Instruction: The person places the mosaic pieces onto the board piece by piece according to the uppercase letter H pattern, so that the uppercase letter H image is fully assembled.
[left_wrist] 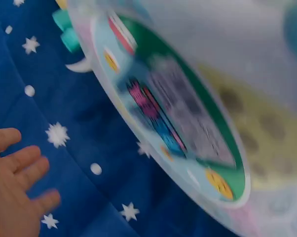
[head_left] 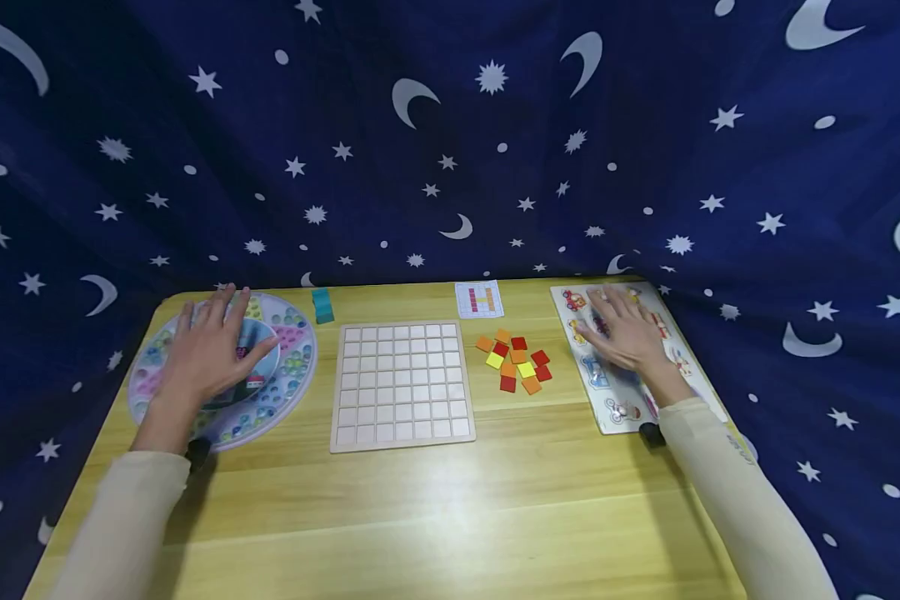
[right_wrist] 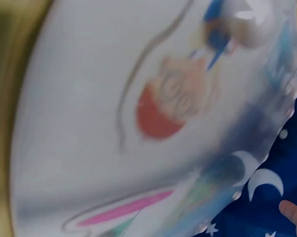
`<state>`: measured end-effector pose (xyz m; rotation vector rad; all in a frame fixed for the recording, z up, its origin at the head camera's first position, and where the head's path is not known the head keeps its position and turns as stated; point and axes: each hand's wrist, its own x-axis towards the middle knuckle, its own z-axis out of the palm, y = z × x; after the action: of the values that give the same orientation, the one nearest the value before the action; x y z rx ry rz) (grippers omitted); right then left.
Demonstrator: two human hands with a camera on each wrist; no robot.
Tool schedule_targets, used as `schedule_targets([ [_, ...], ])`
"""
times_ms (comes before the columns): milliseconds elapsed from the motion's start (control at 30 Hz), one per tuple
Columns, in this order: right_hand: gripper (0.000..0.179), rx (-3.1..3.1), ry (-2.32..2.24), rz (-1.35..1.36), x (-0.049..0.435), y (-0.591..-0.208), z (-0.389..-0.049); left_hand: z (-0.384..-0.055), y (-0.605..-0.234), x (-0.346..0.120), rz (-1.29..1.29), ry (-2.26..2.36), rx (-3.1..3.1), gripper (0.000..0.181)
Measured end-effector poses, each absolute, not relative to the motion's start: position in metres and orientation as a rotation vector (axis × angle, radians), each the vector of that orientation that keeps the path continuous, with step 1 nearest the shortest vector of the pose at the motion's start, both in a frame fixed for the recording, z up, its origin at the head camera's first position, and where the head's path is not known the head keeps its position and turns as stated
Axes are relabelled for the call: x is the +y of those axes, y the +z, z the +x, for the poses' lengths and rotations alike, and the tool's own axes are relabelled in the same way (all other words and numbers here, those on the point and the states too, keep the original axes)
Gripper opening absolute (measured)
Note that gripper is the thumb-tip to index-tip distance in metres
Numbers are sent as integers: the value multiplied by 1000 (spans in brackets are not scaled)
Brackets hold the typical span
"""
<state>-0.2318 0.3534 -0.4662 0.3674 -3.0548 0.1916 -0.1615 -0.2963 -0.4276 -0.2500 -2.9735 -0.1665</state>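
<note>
My left hand [head_left: 212,357] is spread with straight fingers over a round, pale purple board [head_left: 273,410] dotted with coloured beads around a picture in its centre. In the left wrist view, the left hand [left_wrist: 18,185] shows relaxed fingers holding nothing. On the right, my right hand [head_left: 628,332] stretches flat over a white picture puzzle board [head_left: 594,408] with vehicle drawings. Only a few fingertips [right_wrist: 294,215] enter the right wrist view, beside a blurred picture board [right_wrist: 79,113]. Between the hands lies a wooden grid board [head_left: 403,383] with bare square cells.
Red, orange and yellow square tiles [head_left: 518,357] lie loosely right of the grid. Behind them is a small pattern card [head_left: 480,300]. Teal blocks [head_left: 322,306] stand near the table's [head_left: 435,517] back edge, before a dark blue star-and-moon curtain [head_left: 450,125].
</note>
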Motion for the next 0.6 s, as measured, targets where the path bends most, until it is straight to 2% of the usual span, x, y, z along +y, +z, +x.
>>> schedule_targets([
  [133, 76, -2990, 243, 441, 342, -465, -233, -151, -431, -281, -366, -292, -2877, 91],
  [433, 78, -2974, 336, 525, 318, -459, -228, -136, -434, -245, -448, -495, -2860, 90],
  [600, 68, -2972, 676, 643, 301, -455, -222, -118, -441, -222, -504, -643, -2832, 95],
])
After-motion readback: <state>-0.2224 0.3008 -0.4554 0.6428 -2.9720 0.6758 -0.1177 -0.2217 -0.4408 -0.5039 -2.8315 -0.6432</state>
